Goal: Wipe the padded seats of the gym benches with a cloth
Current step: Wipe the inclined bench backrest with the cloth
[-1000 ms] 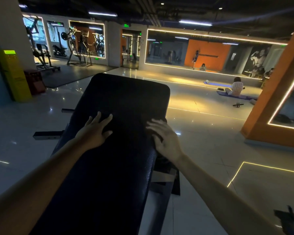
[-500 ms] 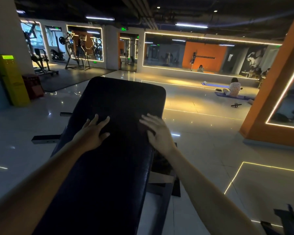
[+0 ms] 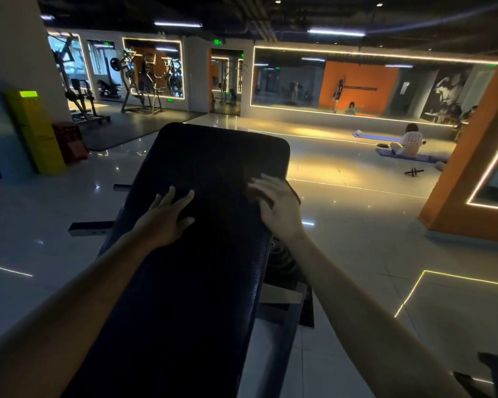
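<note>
The black padded bench seat (image 3: 202,254) ran lengthwise away from the camera over the glossy tiled floor (image 3: 357,225), its rounded far end toward the mirrored wall (image 3: 357,81). The left hand (image 3: 164,218) lay flat near the pad's left edge, fingers spread and gripping nothing. The right hand (image 3: 276,203) rested at the pad's right edge, fingers extended and loose; whether a cloth lay under it could not be told. A person (image 3: 410,140) sat on a mat (image 3: 408,156) well beyond the bench.

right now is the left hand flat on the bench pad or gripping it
Flat: the left hand lies palm down on the bench pad, fingers spread, nothing visibly held.
</note>
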The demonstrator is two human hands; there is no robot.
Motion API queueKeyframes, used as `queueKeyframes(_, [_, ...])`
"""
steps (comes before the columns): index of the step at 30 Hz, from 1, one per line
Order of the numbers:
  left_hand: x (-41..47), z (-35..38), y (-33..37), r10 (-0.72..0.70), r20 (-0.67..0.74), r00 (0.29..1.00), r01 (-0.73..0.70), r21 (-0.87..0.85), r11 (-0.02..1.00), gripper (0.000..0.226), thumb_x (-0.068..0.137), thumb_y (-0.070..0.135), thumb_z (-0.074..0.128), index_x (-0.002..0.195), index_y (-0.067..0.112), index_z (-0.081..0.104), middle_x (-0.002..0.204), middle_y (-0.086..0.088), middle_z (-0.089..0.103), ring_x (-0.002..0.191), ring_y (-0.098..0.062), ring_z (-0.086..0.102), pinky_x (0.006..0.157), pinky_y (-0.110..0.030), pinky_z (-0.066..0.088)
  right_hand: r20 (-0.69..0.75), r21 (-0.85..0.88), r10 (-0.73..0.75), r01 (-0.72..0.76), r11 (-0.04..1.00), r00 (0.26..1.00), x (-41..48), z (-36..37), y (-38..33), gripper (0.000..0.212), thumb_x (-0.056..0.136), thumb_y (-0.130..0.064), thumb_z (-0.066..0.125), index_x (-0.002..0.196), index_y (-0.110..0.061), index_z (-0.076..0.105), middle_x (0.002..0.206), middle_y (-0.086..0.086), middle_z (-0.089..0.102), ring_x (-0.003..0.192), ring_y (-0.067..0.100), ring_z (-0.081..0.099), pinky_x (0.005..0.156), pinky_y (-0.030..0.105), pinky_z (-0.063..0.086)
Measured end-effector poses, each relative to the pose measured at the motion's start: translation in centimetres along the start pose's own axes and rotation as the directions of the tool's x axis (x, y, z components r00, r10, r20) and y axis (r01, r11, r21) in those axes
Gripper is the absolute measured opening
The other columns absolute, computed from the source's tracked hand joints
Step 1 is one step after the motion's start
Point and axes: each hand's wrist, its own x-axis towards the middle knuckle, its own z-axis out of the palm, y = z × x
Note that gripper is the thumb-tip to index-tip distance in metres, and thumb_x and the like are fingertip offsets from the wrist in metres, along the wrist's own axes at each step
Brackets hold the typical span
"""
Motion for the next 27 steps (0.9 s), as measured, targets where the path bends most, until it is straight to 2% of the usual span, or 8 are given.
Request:
queueKeyframes(3, [0.0, 0.0, -0.1, -0.014, 0.001, 1.0, 0.014, -0.012, 1.0, 0.071, 0.1, 0.039, 0.049, 0.156, 0.035, 0.005, 0.164, -0.011, -0.005, 0.148, -0.042, -0.002, 0.119, -0.053, 0.017, 0.074, 0.063, 0.0, -0.004, 0.998, 0.997, -4.4, 0.6, -2.2, 0.041, 0.085, 0.0, 0.059, 0.122, -0.014, 0.069, 0.129, 0.001, 0.065, 0.129, 0.006, 0.044, 0.116, 0.032, 0.021])
queueKeyframes(7, [0.1, 0.1, -0.2, -0.023, 0.005, 1.0, 0.023, -0.014, 1.0, 0.072, 0.099, 0.04, 0.05, 0.156, 0.036, 0.005, 0.164, -0.011, -0.006, 0.148, -0.042, -0.002, 0.119, -0.055, 0.018, 0.153, 0.144, -0.025, 0.003, 0.99, 0.988, -10.5, 1.4, -4.8, 0.04, 0.085, -0.014, 0.048, 0.119, -0.013, 0.07, 0.127, 0.0, 0.066, 0.133, 0.008, 0.044, 0.118, 0.026, 0.015])
queueKeyframes(10, [0.2, 0.2, -0.3, -0.033, -0.002, 0.999, 0.033, -0.031, 0.999, 0.072, 0.099, 0.04, 0.05, 0.155, 0.036, 0.005, 0.164, -0.011, -0.006, 0.148, -0.041, -0.002, 0.119, -0.054, 0.017, 0.192, 0.191, -0.061, 0.023, 0.981, 0.98, -14.6, 2.3, -6.4, 0.038, 0.087, -0.014, 0.049, 0.118, -0.015, 0.07, 0.128, -0.001, 0.066, 0.135, 0.002, 0.04, 0.119, 0.021, 0.012])
queueKeyframes(13, [0.0, 0.4, -0.2, -0.036, -0.005, 0.999, 0.036, -0.039, 0.999, 0.072, 0.1, 0.039, 0.05, 0.156, 0.035, 0.005, 0.164, -0.011, -0.006, 0.148, -0.042, -0.003, 0.119, -0.054, 0.016, 0.207, 0.216, -0.126, 0.08, 0.973, 0.97, -15.7, 2.3, -6.2, 0.038, 0.089, -0.009, 0.05, 0.122, -0.014, 0.068, 0.131, -0.001, 0.064, 0.135, 0.009, 0.043, 0.119, 0.024, 0.016])
queueKeyframes(18, [0.0, 0.5, 0.0, -0.041, 0.003, 0.999, 0.041, -0.03, 0.999, 0.073, 0.1, 0.039, 0.049, 0.155, 0.035, 0.002, 0.164, -0.01, -0.008, 0.149, -0.04, -0.004, 0.119, -0.05, 0.014, 0.221, 0.192, -0.202, 0.16, 0.968, 0.954, -11.4, 1.4, -3.4, 0.044, 0.087, -0.003, 0.049, 0.128, -0.011, 0.065, 0.136, 0.004, 0.06, 0.134, 0.017, 0.045, 0.119, 0.026, 0.019])
queueKeyframes(20, [0.0, 0.5, 0.1, -0.041, -0.005, 0.999, 0.041, -0.035, 0.999, 0.072, 0.1, 0.039, 0.049, 0.155, 0.035, 0.002, 0.164, -0.01, -0.008, 0.149, -0.04, -0.005, 0.12, -0.05, 0.013, 0.205, 0.148, -0.138, 0.109, 0.983, 0.969, -7.8, 0.7, -1.9, 0.047, 0.088, -0.003, 0.047, 0.131, -0.013, 0.063, 0.138, 0.003, 0.059, 0.134, 0.018, 0.044, 0.119, 0.028, 0.02])
queueKeyframes(24, [0.3, 0.7, -0.2, -0.049, -0.002, 0.999, 0.049, -0.034, 0.998, 0.072, 0.1, 0.039, 0.048, 0.155, 0.036, 0.002, 0.164, -0.011, -0.009, 0.148, -0.04, -0.006, 0.121, -0.049, 0.013, 0.131, 0.038, -0.034, 0.029, 0.999, 0.991, 0.8, -0.9, 0.9, 0.052, 0.082, 0.0, 0.047, 0.13, -0.009, 0.063, 0.136, 0.009, 0.06, 0.13, 0.028, 0.052, 0.116, 0.044, 0.031])
queueKeyframes(27, [0.3, 0.8, -0.2, -0.048, 0.006, 0.999, 0.048, -0.046, 0.998, 0.07, 0.101, 0.037, 0.046, 0.155, 0.036, 0.001, 0.164, -0.008, -0.011, 0.149, -0.038, -0.009, 0.12, -0.047, 0.009, 0.093, 0.019, 0.055, -0.057, 0.998, 0.994, 5.7, -1.9, 2.4, 0.052, 0.084, -0.001, 0.043, 0.133, -0.008, 0.061, 0.139, 0.012, 0.057, 0.134, 0.032, 0.048, 0.118, 0.037, 0.025])
